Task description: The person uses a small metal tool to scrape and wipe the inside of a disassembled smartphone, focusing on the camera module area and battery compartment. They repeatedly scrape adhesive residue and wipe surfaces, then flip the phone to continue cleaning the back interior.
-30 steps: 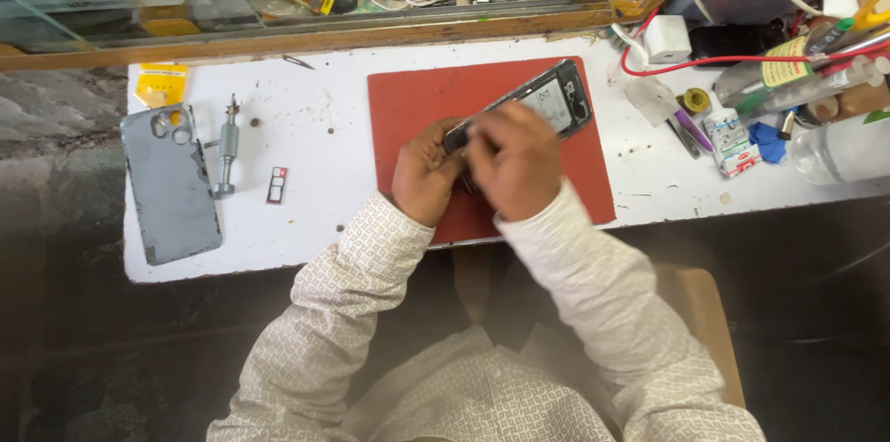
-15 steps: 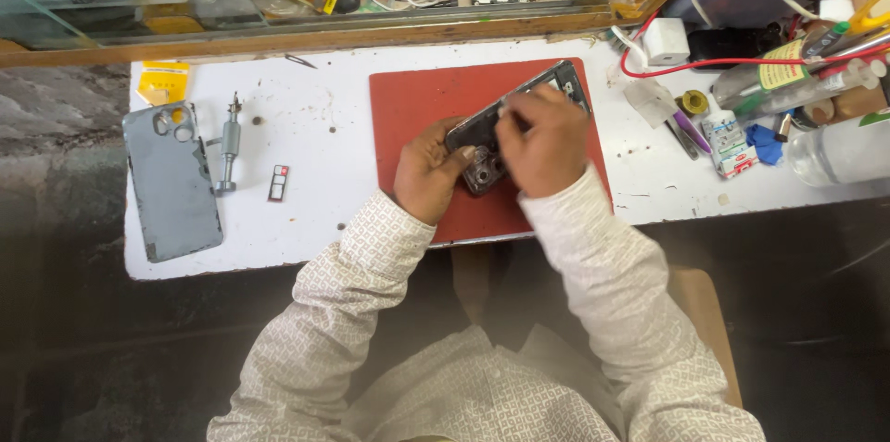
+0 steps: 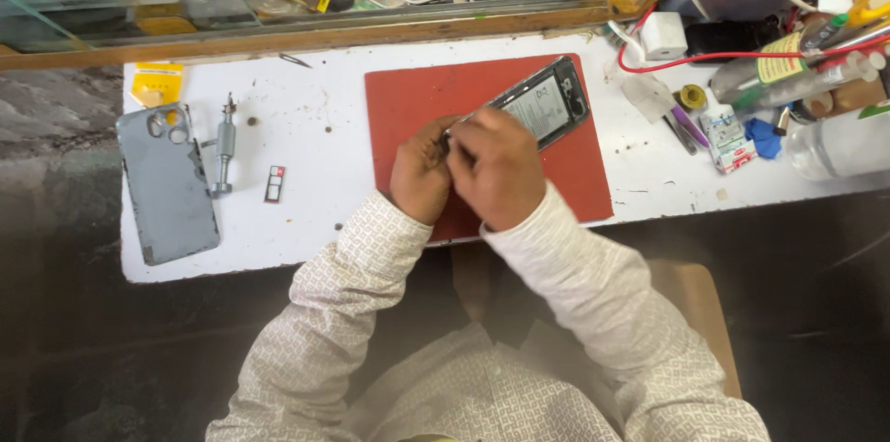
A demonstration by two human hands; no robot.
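Both hands grip opened phone over red mat: left hand pinches lower end, right hand curls over its edge. Grey back cover lies well apart, left.

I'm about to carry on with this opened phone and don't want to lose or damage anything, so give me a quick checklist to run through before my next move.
1. Opened phone lies over the red mat: ok.
2. Both hands on the phone's near end: left hand and right hand meet there: ok.
3. What the fingers grip, tool or part: cannot tell, they cover it.
4. Grey back cover set apart at the table's left, away from the hands: ok.
5. Small tray part lies loose on the white table, off the mat: not ok.
6. Red cable stays beyond the mat's far corner: ok.
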